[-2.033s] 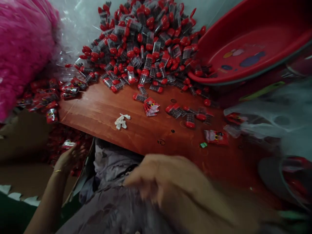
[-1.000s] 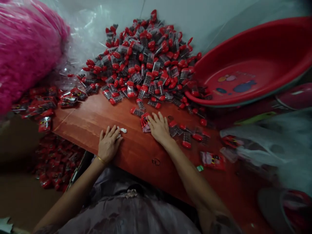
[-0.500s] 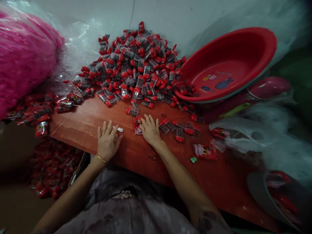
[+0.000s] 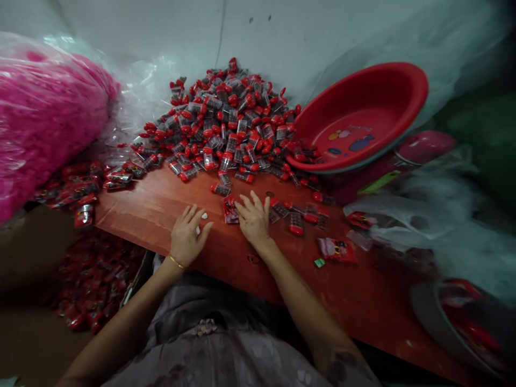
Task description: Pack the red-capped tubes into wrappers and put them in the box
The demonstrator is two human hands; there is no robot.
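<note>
Small stack of red packets (image 4: 229, 209) flat on wooden surface (image 4: 141, 203), landmark for rest. Long axis seems to run away from body; right edge partly hidden by fingers. Right hand (image 4: 253, 221) nearer, just right of stack, fingertips at its edge; grip wide, fingers spread, nothing seen clasped. Left hand (image 4: 187, 237) left of stack, nearer body, apart from it; grip wide too, white scraps (image 4: 205, 216) by fingers. Beyond stack: heap of red-capped tubes (image 4: 231, 121). Far right: red basin (image 4: 363, 121), tilted. Nearer right: lone red packet (image 4: 337, 250).
</note>
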